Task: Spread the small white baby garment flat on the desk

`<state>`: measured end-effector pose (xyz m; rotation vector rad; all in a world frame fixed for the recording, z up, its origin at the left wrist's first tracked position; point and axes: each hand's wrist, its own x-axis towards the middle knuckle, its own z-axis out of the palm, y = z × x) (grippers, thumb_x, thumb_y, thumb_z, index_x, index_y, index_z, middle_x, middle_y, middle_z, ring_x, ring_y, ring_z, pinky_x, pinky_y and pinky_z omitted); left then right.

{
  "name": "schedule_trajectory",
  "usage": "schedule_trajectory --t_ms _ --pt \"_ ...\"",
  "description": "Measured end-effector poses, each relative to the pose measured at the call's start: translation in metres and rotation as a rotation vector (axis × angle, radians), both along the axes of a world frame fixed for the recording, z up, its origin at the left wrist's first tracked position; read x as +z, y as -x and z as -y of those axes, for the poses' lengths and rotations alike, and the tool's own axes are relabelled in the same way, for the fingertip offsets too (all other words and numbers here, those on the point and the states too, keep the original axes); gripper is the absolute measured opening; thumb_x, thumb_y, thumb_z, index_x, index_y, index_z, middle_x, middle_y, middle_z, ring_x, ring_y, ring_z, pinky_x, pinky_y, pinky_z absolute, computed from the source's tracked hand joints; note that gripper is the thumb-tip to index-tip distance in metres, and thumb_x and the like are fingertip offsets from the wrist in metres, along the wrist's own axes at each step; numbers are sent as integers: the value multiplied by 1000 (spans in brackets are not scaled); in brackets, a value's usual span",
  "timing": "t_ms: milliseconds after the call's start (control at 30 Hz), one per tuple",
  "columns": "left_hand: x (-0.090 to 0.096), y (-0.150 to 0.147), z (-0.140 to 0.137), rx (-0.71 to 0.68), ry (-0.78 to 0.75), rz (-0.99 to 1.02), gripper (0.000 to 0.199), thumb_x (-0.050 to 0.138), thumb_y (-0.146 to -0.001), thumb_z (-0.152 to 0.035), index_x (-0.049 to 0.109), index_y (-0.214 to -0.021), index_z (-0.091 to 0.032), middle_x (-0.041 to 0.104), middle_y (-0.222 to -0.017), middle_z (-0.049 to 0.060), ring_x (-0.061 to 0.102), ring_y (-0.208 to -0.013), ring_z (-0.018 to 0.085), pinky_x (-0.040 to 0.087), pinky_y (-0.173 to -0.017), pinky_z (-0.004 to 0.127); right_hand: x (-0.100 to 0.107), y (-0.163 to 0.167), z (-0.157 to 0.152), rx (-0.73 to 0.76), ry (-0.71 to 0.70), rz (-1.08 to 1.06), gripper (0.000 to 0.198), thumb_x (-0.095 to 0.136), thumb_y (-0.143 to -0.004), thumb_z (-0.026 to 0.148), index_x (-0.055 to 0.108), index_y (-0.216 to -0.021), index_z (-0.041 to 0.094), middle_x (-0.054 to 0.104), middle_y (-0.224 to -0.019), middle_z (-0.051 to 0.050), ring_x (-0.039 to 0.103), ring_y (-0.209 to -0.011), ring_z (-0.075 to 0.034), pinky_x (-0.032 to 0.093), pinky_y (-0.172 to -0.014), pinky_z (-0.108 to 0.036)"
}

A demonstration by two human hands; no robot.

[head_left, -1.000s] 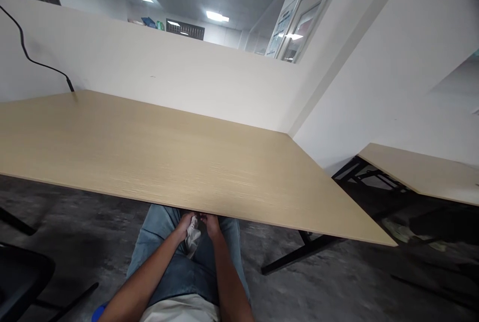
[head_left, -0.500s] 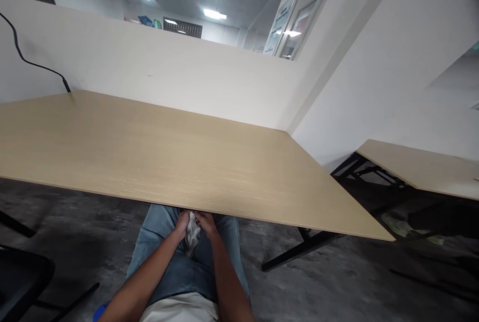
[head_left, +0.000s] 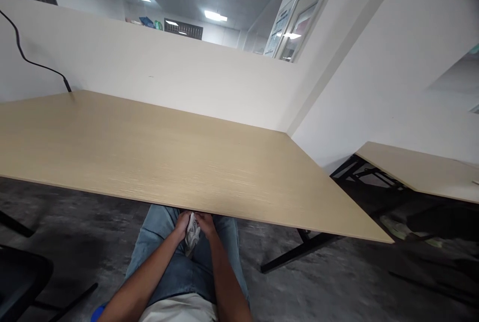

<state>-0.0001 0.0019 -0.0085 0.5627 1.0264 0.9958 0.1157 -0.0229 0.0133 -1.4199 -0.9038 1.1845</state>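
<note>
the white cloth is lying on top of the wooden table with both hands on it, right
Not quite. The head view shows the white cloth below the near edge of the wooden table, over the person's lap, not on top of it. The left hand and right hand are both on it, as you said.

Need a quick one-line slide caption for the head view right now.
Left hand and right hand hold a small white cloth over the lap, at the near edge of the wooden table.

Both forearms extend forward over the lap; left hand (head_left: 182, 223) and right hand (head_left: 206, 222) meet, fingers curled.
</note>
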Motion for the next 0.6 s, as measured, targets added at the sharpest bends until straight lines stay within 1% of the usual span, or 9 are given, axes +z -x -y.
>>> schedule_trajectory --t_ms 67,200,367,500,600 --pt "1 -1 2 12 -39 24 22 80 -57 -28 69 -72 -16 73 -67 1 68 -68 21 50 -70 28 -2 -1 -1 -20 -2 2 32 87 -53 46 72 -63 19 67 -61 -7 58 -61 -22 42 -51 -29" --pt "3 -4 5 -17 -49 72 27 86 -52 -26 69 -69 -15 72 -64 3 66 -59 19 51 -66 30 -7 -2 -2 -62 -6 -41 33 83 -57 49 71 -66 19 68 -63 -6 56 -58 -20 42 -52 -30" --pt "6 -5 3 -24 -57 124 28 86 -51 -19 72 -75 -15 74 -67 3 68 -60 19 53 -66 29 -5 -4 -5 -159 20 -160 34 80 -62 51 64 -64 21 65 -59 -6 57 -57 -19 44 -51 -30" --pt "5 -5 2 14 -53 126 29 86 -50 -18 72 -75 -15 76 -70 4 69 -62 19 53 -67 29 -2 -4 -6 -159 33 -150 37 79 -66 53 63 -65 20 64 -57 -7 59 -58 -21 44 -51 -31" --pt "2 -5 1 49 -46 119 28 85 -48 -17 71 -72 -15 75 -67 4 67 -59 19 52 -65 29 -2 -3 -5 -177 33 -155 34 82 -64 48 65 -67 19 67 -60 -8 62 -61 -22 48 -54 -32"
